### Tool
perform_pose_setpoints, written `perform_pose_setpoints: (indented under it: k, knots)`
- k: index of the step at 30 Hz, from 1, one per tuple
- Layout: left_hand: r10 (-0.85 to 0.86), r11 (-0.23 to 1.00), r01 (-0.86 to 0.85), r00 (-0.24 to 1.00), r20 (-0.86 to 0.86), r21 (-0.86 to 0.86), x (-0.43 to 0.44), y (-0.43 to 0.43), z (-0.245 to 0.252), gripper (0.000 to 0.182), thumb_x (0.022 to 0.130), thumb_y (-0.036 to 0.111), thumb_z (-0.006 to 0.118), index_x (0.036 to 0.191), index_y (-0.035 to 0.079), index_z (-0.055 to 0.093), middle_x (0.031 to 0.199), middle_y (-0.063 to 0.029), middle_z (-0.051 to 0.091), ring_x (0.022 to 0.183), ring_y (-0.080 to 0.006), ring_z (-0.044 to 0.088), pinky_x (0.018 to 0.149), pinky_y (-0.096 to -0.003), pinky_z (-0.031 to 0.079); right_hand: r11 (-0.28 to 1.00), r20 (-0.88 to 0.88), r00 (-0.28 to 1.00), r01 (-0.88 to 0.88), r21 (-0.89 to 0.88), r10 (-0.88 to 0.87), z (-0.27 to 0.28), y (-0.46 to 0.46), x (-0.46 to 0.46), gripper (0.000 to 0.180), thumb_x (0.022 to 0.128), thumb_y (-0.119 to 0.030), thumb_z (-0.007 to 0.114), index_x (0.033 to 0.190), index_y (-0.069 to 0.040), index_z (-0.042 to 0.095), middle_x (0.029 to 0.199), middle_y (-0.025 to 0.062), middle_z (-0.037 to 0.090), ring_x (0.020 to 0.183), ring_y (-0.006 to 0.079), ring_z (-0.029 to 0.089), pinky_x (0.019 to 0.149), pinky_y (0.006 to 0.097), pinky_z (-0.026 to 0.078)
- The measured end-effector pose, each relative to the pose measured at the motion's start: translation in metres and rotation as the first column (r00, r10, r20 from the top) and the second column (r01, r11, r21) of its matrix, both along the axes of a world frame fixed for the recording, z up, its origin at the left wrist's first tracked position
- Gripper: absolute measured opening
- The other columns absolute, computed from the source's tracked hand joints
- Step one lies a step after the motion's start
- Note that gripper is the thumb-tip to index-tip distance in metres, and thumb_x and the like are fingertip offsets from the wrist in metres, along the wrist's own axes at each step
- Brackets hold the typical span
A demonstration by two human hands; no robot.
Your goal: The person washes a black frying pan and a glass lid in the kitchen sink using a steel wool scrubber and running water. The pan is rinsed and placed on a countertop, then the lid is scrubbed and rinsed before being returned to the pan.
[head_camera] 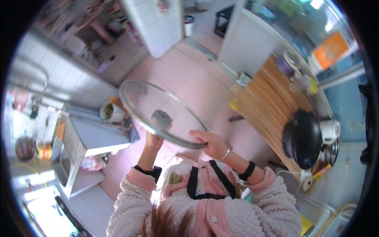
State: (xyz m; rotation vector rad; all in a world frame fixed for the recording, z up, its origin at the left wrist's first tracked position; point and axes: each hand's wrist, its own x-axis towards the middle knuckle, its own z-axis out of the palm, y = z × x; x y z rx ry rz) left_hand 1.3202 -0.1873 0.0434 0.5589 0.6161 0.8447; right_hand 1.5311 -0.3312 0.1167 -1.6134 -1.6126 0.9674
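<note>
A large round glass pot lid (177,114) with a metal rim is held tilted in front of my body, above the floor. My left hand (155,139) reaches behind the lid, and its fingers show through the glass at the dark knob (162,118). At the near right edge, my right hand (213,144) grips the metal rim, thumb and fingers around it. A bracelet and a black band circle my right wrist and forearm; another black band sits on my left wrist.
To the right stands a wooden table (260,97) bearing a black wok (305,139) and a white appliance (330,130). On the left are a counter (97,133) with a metal sink (63,160) and a white bucket of scraps (112,112). Pink floor tiles (177,71) lead towards a doorway.
</note>
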Motion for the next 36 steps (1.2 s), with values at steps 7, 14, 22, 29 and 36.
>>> perform_pose_setpoints:
  k: [7,14,22,29,36]
  knots:
    - [0.162,0.945,-0.098,0.969,0.188,-0.312,-0.2,0.025,0.037,0.074,0.087,0.07,0.038,0.14,0.017,0.038,0.128,-0.009,0.054,0.116,-0.0382,0.052,0.104,-0.0686,0.024,0.607,0.405,0.824,-0.565,0.558,0.395,0.009,0.115,-0.16,0.041,0.075,-0.013,0.061,0.116,-0.009,0.063,0.119,0.0052,0.064,0.106,0.0199,0.064,0.088,0.0323,0.053]
    - [0.565,0.808,-0.388,0.726,0.393,-0.444,-0.377,-0.035,0.0,0.106,0.072,0.08,0.048,0.149,0.015,0.017,0.152,-0.0298,0.01,0.134,-0.0559,0.018,0.102,-0.0732,0.023,0.291,0.422,0.473,-0.856,0.426,0.774,-0.01,0.195,-0.303,0.027,0.077,-0.007,0.06,0.102,-0.008,0.07,0.111,0.0043,0.069,0.1,0.0173,0.067,0.085,0.0303,0.055]
    - [0.896,0.441,-0.777,0.357,0.264,-0.449,-0.502,-0.157,0.036,0.1,0.076,0.082,0.04,0.146,0.011,0.026,0.145,-0.0362,0.021,0.126,-0.0533,0.036,0.092,-0.0621,0.045,-0.173,0.264,-0.051,-0.867,0.467,0.963,-0.043,0.243,-0.511,0.035,0.077,-0.005,0.057,0.112,-0.006,0.063,0.118,0.0081,0.065,0.106,0.0213,0.064,0.087,0.0314,0.054]
    - [0.977,0.207,-0.969,0.213,-0.031,-0.135,-0.592,-0.25,0.052,0.079,0.074,0.021,0.054,0.145,0.002,0.027,0.14,-0.0312,0.037,0.128,-0.0445,0.041,0.11,-0.0535,0.032,-0.521,0.403,-0.348,-0.696,0.494,0.847,-0.046,0.215,-0.708,0.025,0.086,-0.015,0.052,0.108,-0.011,0.064,0.116,0.0049,0.066,0.105,0.0193,0.064,0.086,0.0316,0.053]
    - [0.997,0.001,-0.99,0.011,-0.075,-0.142,-0.733,-0.294,0.053,0.092,0.068,0.013,0.05,0.152,0.022,0.013,0.141,-0.035,0.032,0.118,-0.0484,0.049,0.088,-0.0461,0.053,-0.611,0.408,-0.468,-0.696,0.377,0.784,-0.061,0.179,-0.886,0.033,0.085,-0.012,0.054,0.117,-0.014,0.061,0.127,0.0053,0.059,0.121,0.0205,0.054,0.105,0.0385,0.039]
